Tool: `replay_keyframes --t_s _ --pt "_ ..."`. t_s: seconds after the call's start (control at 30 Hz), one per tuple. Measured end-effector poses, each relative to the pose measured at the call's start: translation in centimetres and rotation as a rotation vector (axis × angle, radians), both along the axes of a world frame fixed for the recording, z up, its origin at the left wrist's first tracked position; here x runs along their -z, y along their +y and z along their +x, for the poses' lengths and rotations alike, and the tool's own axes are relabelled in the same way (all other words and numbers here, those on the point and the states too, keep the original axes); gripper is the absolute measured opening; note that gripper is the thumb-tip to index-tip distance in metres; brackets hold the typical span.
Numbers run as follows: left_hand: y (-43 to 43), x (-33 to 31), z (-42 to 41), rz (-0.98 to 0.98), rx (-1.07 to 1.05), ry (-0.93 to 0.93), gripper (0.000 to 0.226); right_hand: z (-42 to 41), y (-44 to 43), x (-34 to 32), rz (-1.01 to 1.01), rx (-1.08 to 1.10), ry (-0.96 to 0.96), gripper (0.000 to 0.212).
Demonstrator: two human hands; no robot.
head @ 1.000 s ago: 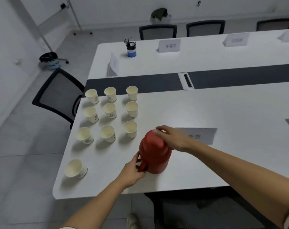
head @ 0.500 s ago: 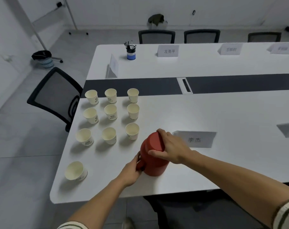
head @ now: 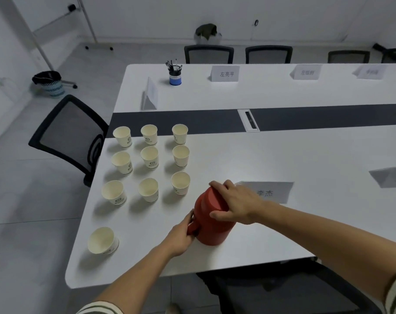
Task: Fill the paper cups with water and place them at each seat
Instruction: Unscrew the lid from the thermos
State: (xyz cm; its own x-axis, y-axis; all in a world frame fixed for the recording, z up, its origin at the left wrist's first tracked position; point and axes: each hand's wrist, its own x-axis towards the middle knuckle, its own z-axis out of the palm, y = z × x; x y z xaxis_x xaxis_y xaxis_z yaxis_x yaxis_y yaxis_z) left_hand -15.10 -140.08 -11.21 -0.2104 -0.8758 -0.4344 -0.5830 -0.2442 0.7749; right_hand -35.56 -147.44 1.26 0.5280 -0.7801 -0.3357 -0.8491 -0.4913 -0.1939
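The round red plastic water jug (head: 211,219) is gripped by both hands: left hand (head: 181,236) on its handle, right hand (head: 235,203) over its lid. Water could be spilled on the white bench (head: 283,155) if the jug is tipped fast toward the nearby white paper cups (head: 149,158).

We see a red jug (head: 211,219) of matt, smooth plastic. The cups (head: 149,156) are of cream paper, not shiny. The table (head: 305,155) has a smooth white top with a soft sheen and a dark matt strip (head: 192,121). The chair (head: 67,134) has a black mesh back.
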Motion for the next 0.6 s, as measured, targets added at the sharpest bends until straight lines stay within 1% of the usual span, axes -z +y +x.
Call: replay_keyframes --t_s 0.1,0.13,0.2,0.27,0.3,0.37,0.47,0.53,0.6 --pt "-0.2 0.0 0.1 0.014 0.006 0.005 0.074 -0.6 -0.3 -0.9 0.017 -0.14 0.046 0.085" --pt "-0.3 -0.1 0.1 0.015 0.006 0.011 0.073 -0.5 -0.2 -1.0 0.004 -0.137 0.083 0.084" --pt "-0.5 -0.1 0.2 0.018 0.014 0.021 0.073 0.2 0.0 -1.0 -0.07 -0.054 0.15 0.085" --pt "-0.7 -0.1 0.3 0.03 0.03 0.023 0.072 0.5 0.1 -0.8 -0.148 0.033 0.151 0.085" --pt "-0.7 0.0 0.3 0.034 0.039 0.018 0.073 0.5 0.2 -0.7 -0.135 0.036 0.118 0.082" --pt "-0.8 -0.1 0.4 0.039 0.047 0.017 0.077 0.2 0.1 -0.8 -0.035 -0.029 0.053 0.075" --pt "-1.0 -0.2 0.5 0.047 0.056 0.007 0.079 -0.1 -0.2 -1.9 0.076 -0.126 0.091 0.078" --pt "-1.1 -0.2 0.5 0.045 0.061 0.004 0.078 0.4 -0.1 -2.3 0.056 -0.096 0.107 0.082" --pt "-1.1 0.0 0.6 0.04 0.068 0.003 0.079 0.8 0.2 -2.4 -0.048 0.003 0.108 0.086"
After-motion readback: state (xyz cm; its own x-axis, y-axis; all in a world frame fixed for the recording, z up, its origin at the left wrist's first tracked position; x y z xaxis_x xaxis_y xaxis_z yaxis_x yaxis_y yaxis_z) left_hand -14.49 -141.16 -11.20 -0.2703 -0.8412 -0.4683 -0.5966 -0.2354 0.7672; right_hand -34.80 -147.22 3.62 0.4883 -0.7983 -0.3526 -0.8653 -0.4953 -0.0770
